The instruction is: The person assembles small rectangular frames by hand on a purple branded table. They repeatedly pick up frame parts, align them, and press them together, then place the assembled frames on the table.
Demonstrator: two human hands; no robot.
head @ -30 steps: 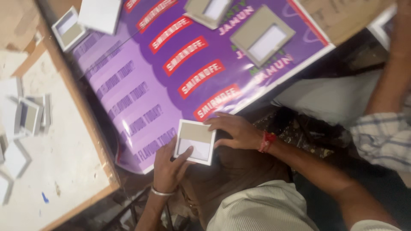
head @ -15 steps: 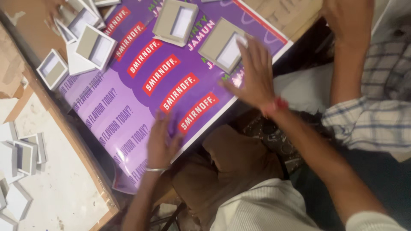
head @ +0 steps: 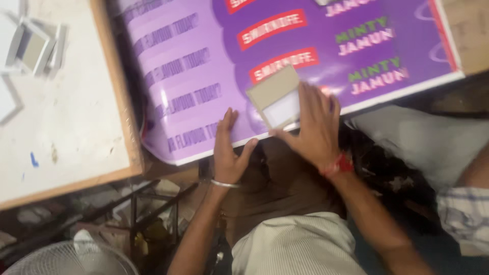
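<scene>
A small tan cardboard frame [head: 275, 97] with white centre lies tilted on the purple poster [head: 204, 61].

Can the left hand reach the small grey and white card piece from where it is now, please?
Probably yes. The left hand lies flat on the purple sheet, close beside the card piece that the right hand touches. Nothing lies between them on the sheet.

Purple sheet [head: 204, 66] lies open leftward; small frames [head: 30, 46] crowd the table [head: 76, 132].
</scene>
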